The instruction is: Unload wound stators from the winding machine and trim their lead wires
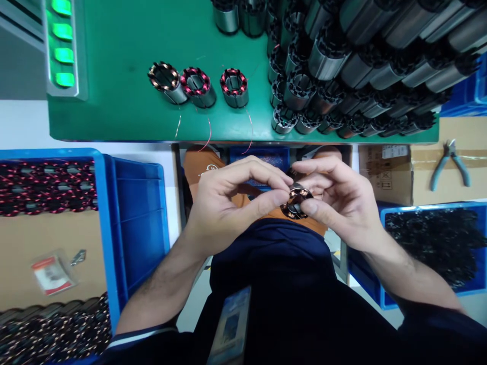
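Observation:
Over my lap, a motor stator (296, 209) with copper-coloured windings is held between my two hands, its ringed end facing up. My left hand (238, 197) pinches its left edge between thumb and fingertips. On its right side, my right hand (338, 197) grips it with the thumb across the near rim and the fingers curled behind. Beyond them on the green bench, a copper-wound stator (165, 78) stands against a red-wound stator (197, 85). Another red-wound stator (234, 87) stands a little apart to the right. Thin wire ends trail from these toward the bench edge.
Many unwound stator cores (331, 56) are stacked on the green bench (125, 101) at right. Green-lit switches (63, 31) sit at far left. Blue bins (137, 203) with wound stators stand left. Diagonal pliers (451, 162) lie on a carton (422, 190) above a bin of black parts (433, 243).

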The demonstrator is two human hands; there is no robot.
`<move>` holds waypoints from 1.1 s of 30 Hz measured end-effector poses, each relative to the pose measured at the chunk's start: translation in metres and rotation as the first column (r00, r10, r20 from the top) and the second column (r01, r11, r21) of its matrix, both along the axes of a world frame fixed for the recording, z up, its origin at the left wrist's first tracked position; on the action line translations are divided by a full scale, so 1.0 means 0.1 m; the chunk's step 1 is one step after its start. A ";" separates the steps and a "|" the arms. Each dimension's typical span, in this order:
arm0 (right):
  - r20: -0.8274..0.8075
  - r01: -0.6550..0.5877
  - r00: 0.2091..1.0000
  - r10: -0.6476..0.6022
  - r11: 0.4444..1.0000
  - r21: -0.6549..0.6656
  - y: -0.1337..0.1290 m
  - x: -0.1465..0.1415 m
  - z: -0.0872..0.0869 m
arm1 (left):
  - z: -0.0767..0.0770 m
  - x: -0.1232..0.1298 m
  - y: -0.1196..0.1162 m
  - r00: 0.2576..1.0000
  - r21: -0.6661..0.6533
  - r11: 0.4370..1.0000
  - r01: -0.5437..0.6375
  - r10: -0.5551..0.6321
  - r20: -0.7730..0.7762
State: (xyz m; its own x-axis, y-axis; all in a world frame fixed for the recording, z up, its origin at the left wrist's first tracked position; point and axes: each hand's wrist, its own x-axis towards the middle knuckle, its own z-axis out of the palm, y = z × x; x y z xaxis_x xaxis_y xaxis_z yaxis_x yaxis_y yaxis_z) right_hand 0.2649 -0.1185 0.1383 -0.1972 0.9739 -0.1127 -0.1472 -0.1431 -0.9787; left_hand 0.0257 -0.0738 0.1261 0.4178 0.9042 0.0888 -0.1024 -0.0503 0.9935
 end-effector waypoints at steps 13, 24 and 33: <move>0.026 0.043 0.999 -0.044 0.999 0.022 -0.04 0.04 -0.06 | -0.41 -0.16 -0.05 0.999 0.091 0.995 -0.044 0.046 -0.020; 0.083 -0.075 0.994 0.067 0.992 0.101 -0.09 0.04 -0.12 | -0.11 -0.01 -0.24 0.975 0.422 0.906 0.015 0.080 -0.208; 0.406 -0.083 0.904 -0.135 0.875 0.476 0.02 0.12 0.01 | -0.12 0.02 -0.20 0.948 0.583 0.812 0.023 0.167 -0.269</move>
State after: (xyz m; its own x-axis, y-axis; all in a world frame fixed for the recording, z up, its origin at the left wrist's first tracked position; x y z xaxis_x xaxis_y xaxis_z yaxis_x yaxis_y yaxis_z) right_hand 0.2771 -0.1168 0.1389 -0.2123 0.9314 0.2956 0.2894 0.3489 -0.8914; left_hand 0.0275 -0.0941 0.1144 0.4449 0.7543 0.4829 0.2159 -0.6136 0.7596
